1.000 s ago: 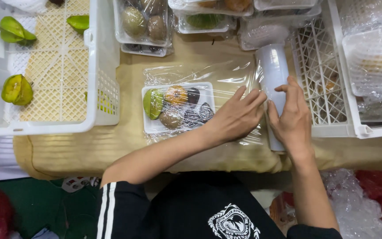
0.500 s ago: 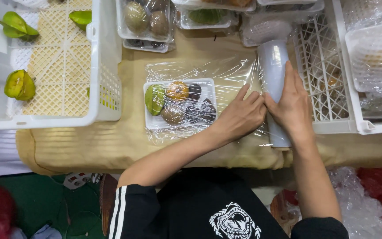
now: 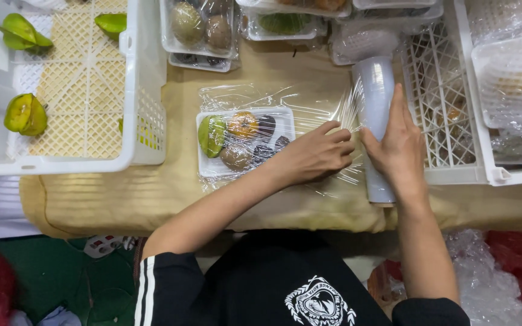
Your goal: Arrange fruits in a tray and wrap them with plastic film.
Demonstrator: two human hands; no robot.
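Left hand: the left hand (image 3: 312,158) lies palm down, fingers curled together, pressing the stretched clear cling film (image 3: 309,105) onto the right end of the tray.
Right hand: the right hand (image 3: 397,148) rests flat along the tall white roll of cling film (image 3: 374,102), fingers straight and close together, thumb towards the left hand; it presses on the roll rather than wrapping around it.
Tray: a white rectangular foam tray of mixed fruit (image 3: 243,145) sits in the middle of the table under the film, with green, orange, brown and dark pieces inside.
Film: it runs from the roll leftwards over the tray, wrinkled at the edges.
Table: a tan paper-covered tabletop (image 3: 152,199).
Left side: a white plastic lattice crate (image 3: 134,90) holding green star fruit (image 3: 24,115).
Right side: another white lattice crate (image 3: 448,121) touching the roll.
Far edge: clear packs of wrapped fruit (image 3: 203,33).
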